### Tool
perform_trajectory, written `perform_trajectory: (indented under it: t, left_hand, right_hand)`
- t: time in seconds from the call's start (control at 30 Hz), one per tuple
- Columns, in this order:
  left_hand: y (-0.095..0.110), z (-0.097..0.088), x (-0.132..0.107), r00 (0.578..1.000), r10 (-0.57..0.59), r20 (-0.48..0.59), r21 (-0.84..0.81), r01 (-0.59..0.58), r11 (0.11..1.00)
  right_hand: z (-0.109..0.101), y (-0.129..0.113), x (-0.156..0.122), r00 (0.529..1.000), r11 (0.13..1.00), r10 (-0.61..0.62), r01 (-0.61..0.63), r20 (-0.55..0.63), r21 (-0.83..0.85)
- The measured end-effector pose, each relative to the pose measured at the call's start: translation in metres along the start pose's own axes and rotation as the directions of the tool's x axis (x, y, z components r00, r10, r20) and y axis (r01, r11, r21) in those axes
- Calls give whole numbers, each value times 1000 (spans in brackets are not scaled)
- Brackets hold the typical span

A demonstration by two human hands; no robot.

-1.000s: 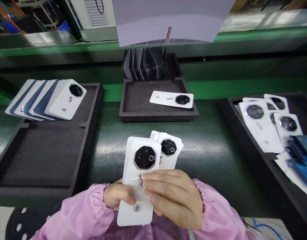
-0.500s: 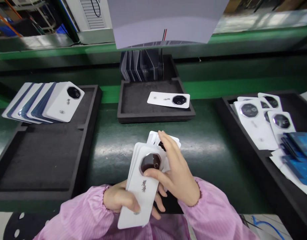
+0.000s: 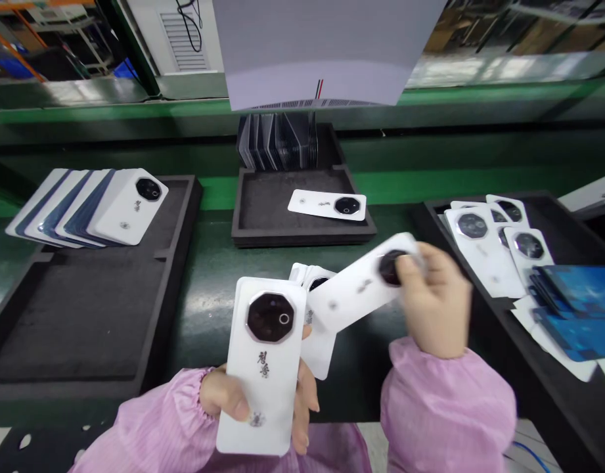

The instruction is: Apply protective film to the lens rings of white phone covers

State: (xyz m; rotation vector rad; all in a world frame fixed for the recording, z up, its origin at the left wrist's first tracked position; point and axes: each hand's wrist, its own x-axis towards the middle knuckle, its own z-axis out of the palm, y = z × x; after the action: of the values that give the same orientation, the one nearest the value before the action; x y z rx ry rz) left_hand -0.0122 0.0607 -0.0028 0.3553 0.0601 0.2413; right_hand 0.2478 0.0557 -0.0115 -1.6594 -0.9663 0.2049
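Note:
My left hand [image 3: 233,401] grips a fanned stack of white phone back covers [image 3: 265,368], each with a black octagonal camera ring. The top cover faces me. My right hand [image 3: 437,302] pinches one white back cover [image 3: 351,295] by its camera end and holds it out to the right of the stack, above the green belt. That cover is blurred by motion. Both arms wear pink sleeves.
Black foam trays stand around the green belt [image 3: 208,276]: a left tray [image 3: 85,315] with leaning covers [image 3: 90,207], a middle tray [image 3: 263,217] with one flat cover [image 3: 326,205] and upright ones behind, a right tray [image 3: 529,355] with covers and blue films [image 3: 578,309].
My right hand has lifted the top cover off the stack and carried it to the right. My left hand keeps hold of the remaining stack.

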Motion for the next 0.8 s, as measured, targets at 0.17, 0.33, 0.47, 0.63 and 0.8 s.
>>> perform_trajectory:
  t: [0.17, 0.33, 0.47, 0.63, 0.8]
  left_hand:
    - [-1, -2, -2, 999, -15, -28, 15, 15, 1000]
    - [2, -3, -1, 976, -112, -189, 155, 142, 978]
    - [2, -2, 1, 942, -179, -284, 281, 260, 924]
    - [0, -4, -2, 937, -118, -328, 516, 283, 808]
    - [1, 0, 1, 918, -187, -349, 484, 348, 803]
  right_hand:
    - [39, -10, -24, 912, 905, -243, 336, 330, -262]
    - [36, -37, -37, 897, 916, -402, 397, 183, 62]
    - [28, -50, -44, 845, 952, -264, 150, 465, 267]
    - [29, -52, -42, 795, 965, -113, -54, 596, 255]
    - [25, -52, -39, 760, 964, -136, -46, 635, 262]
